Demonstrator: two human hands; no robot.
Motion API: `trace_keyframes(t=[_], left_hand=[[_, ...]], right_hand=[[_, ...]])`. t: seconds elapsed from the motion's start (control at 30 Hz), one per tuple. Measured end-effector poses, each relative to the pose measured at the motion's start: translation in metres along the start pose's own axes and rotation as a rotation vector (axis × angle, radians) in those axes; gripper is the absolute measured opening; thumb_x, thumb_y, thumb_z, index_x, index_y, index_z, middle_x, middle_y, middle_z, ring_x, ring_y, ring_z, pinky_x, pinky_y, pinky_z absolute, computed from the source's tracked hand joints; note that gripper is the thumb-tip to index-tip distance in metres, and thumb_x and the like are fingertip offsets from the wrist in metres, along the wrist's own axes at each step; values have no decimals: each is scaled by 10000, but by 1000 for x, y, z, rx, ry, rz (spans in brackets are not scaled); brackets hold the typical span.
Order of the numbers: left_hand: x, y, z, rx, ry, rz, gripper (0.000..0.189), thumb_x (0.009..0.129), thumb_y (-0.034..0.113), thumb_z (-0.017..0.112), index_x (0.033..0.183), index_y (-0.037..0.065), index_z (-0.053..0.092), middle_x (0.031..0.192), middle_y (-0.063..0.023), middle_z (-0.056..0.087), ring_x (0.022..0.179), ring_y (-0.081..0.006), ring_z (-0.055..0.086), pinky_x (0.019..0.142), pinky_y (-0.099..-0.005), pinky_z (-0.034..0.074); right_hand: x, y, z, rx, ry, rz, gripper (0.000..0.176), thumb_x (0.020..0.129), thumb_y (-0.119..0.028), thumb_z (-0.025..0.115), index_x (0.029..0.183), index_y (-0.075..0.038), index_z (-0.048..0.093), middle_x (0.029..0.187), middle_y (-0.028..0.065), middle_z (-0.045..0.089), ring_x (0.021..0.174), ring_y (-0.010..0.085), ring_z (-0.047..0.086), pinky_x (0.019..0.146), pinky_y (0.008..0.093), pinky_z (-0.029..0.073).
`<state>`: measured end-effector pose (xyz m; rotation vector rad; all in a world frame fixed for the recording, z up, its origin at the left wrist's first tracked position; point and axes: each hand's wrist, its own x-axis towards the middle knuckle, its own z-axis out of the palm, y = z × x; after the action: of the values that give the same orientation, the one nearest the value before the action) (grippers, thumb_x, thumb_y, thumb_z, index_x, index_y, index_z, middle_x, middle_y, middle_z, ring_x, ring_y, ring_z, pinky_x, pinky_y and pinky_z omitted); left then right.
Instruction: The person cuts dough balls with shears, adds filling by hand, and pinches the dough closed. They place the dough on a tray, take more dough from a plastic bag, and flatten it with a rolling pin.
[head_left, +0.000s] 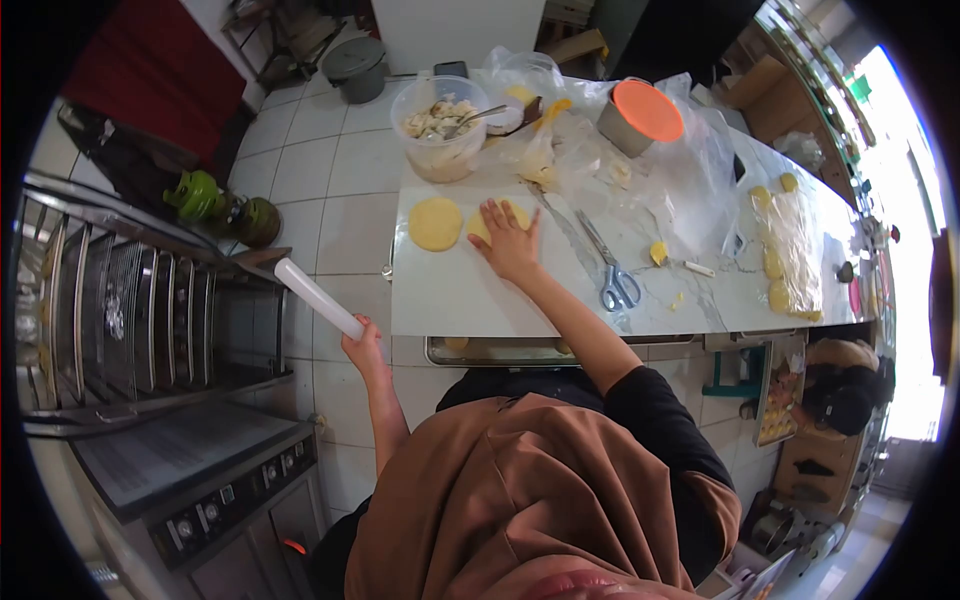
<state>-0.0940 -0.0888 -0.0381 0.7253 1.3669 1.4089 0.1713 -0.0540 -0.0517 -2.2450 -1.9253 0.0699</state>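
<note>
My left hand [366, 345] is wrapped round one end of a white rolling pin [318, 299], which sticks out past the table's left side, tilted up and away. My right hand [511, 240] lies flat with fingers spread on a yellow dough round [487, 222], covering much of it. Just left of that, a second flattened dough round [435, 223] rests on the marble tabletop [450, 300]. Behind them stands a clear plastic tub [440, 160] with a pale chunky filling [440, 118] and a spoon [480, 117] in it.
Blue-handled scissors [619, 288] lie right of my right arm. Beyond are plastic bags [690, 190], an orange-lidded container [647, 112] and plastic-covered dough balls [795, 250]. A tray rack [150, 300] and an oven [220, 490] stand left. Another person [840, 390] works at the right.
</note>
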Motion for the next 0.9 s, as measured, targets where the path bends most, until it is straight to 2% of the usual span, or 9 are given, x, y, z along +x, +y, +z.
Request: trace_keyframes(t=[0.1, 0.17, 0.27, 0.37, 0.47, 0.53, 0.63, 0.73, 0.9], left_hand=[[-3, -3, 15, 23, -1, -10, 183, 616, -75, 472, 767, 27, 470, 731, -22, 444, 602, -102, 421, 515, -215, 331], [-8, -8, 28, 62, -9, 6, 199, 604, -67, 476, 781, 22, 474, 743, -28, 452, 626, -115, 436, 530, -221, 345], [-12, -20, 47, 138, -38, 52, 210, 589, -48, 483, 790, 12, 474, 752, -34, 460, 646, -128, 447, 550, -232, 359], [-23, -26, 72, 171, 10, 50, 214, 587, -31, 483, 797, 15, 474, 758, -39, 460, 652, -134, 444, 562, -244, 365], [-43, -32, 98, 106, 6, 108, 189, 616, -7, 491, 804, 19, 478, 746, -41, 447, 645, -135, 435, 566, -248, 363], [-57, -41, 117, 117, 80, 134, 167, 641, 17, 497, 806, 25, 482, 729, -38, 436, 636, -133, 430, 561, -242, 356], [-97, -53, 158, 125, 166, 175, 98, 684, 59, 502, 774, 43, 466, 674, -25, 415, 605, -118, 420, 545, -235, 338], [-153, -73, 210, 23, 199, 120, 83, 717, 70, 487, 760, 74, 417, 598, -4, 369, 542, -101, 383, 522, -243, 332], [-233, -97, 263, 71, 148, 63, 92, 740, 71, 488, 780, 76, 406, 578, 4, 343, 542, -97, 372, 516, -240, 331]], right_hand=[[-12, -17, -11, 44, 194, 136, 698, 802, -561, 350, 1317, -100, 256, 1377, 25, 232, 1282, 191, 176, 974, 611, 8], [-25, -7, -10, 44, -12, -150, 724, 791, -574, 362, 1316, -88, 254, 1369, 59, 249, 1284, 194, 167, 969, 618, -2], [-36, 8, -32, 186, -123, -136, 649, 822, -497, 404, 1297, -71, 284, 1363, 85, 262, 1285, 225, 174, 993, 578, 39], [-55, 47, -94, 572, 92, -194, 620, 838, -464, 403, 1305, -78, 271, 1359, 94, 268, 1273, 246, 203, 1022, 508, 85], [-84, 148, -187, 1091, -75, -450, 468, 874, -388, 396, 1160, -25, 474, 1110, 153, 533, 1074, 265, 472, 929, 389, 322], [-108, 232, -231, 1296, 77, -342, 446, 881, -381, 394, 1074, -6, 542, 953, 116, 612, 951, 219, 549, 842, 322, 390], [-125, 379, -262, 1099, 419, 2, 342, 890, -294, 425, 1064, -29, 551, 948, 80, 608, 905, 136, 531, 813, 297, 401], [-119, 532, -265, 509, 541, 288, 279, 842, -246, 495, 1030, -46, 549, 1045, 144, 561, 955, 290, 534, 819, 326, 404], [-78, 751, -212, -184, 341, 443, 452, 783, -352, 553, 1162, -119, 475, 1298, 134, 350, 1220, 295, 298, 958, 526, 243]])
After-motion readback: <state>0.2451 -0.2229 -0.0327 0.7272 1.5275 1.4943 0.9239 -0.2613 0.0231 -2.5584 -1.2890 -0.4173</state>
